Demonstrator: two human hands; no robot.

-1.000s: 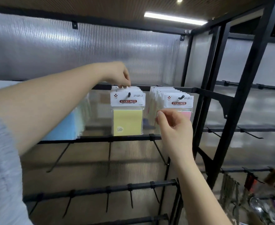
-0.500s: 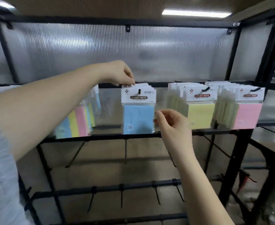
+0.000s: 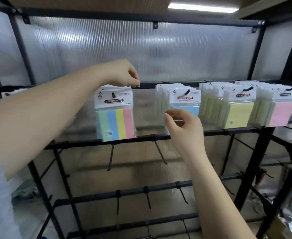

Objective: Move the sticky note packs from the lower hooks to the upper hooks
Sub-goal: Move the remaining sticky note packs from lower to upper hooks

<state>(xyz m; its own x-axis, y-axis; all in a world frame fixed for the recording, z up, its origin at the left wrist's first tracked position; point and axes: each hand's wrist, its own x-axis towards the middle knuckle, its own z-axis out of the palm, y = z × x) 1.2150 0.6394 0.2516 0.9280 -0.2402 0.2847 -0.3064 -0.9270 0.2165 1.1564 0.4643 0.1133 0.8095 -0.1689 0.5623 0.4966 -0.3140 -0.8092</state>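
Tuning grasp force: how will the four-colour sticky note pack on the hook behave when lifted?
The four-colour pack is probably light: it hangs from one thin hook. Its clear glossy wrap looks slippery. It would likely swing if nudged, since only the card header is held.

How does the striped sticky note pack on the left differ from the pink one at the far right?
The striped pack shows four colour strips; the pink pack is one colour. The striped pack hangs under the left hand; the pink pack fronts a thick row with no hand near. Both hang from hooks on the same rail.
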